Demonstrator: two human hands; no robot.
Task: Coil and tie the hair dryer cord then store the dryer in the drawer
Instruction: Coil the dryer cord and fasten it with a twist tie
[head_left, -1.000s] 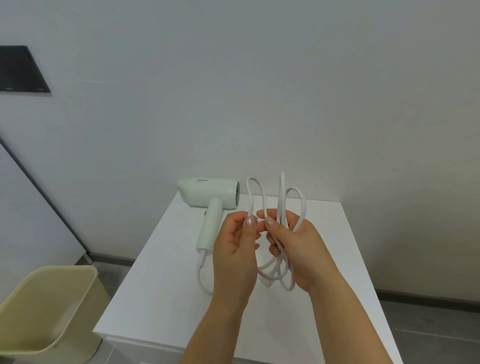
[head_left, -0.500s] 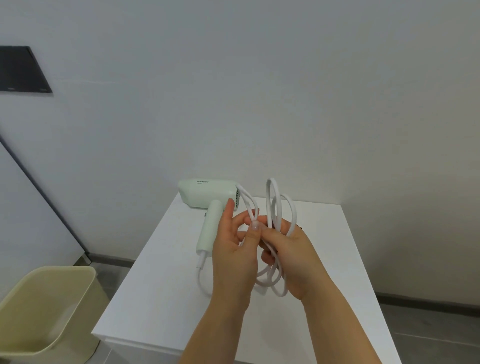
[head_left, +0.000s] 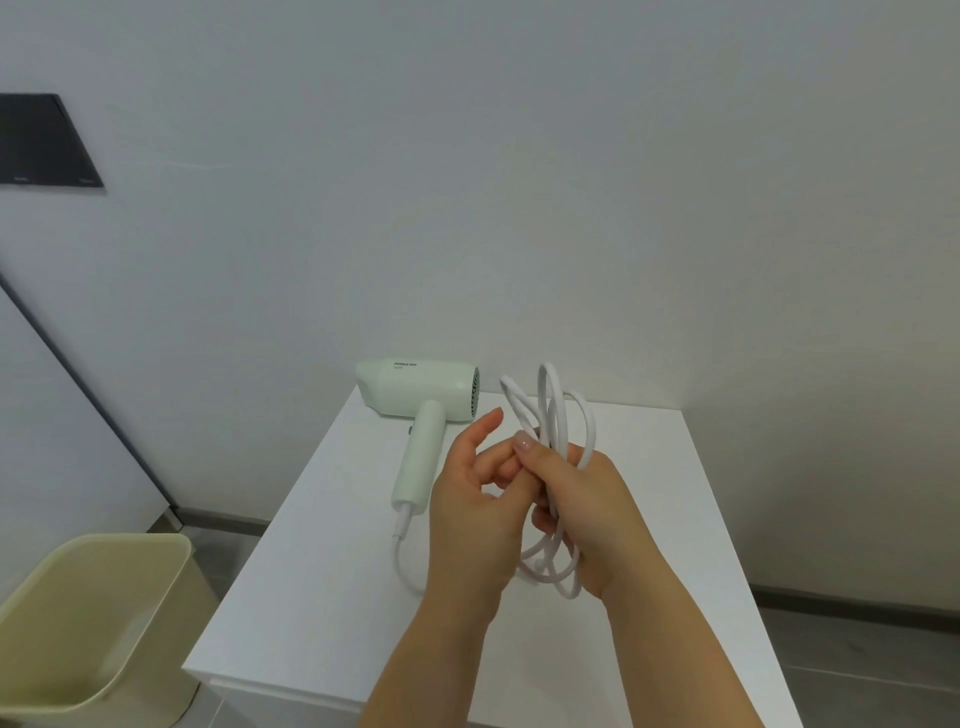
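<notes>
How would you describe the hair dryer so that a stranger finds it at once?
Look at the white cabinet top against the wall. At its far left corner lies the hair dryer, handle pointing toward the near edge. It alone is pale green; the cord beside it is white.

White desk (head_left: 322, 597), lower centre of frame, far edge against the wall. Pale green hair dryer (head_left: 415, 389) on its side at the far edge, centre frame: barrel lies across, nozzle left, grille right, handle pointing toward the lower frame. White cord (head_left: 399, 561) leaves the handle end, lies on the surface, curves right and passes out of sight; grey floor (head_left: 857, 675) around the desk, beige bin (head_left: 93, 623) standing on it, lower left.
</notes>
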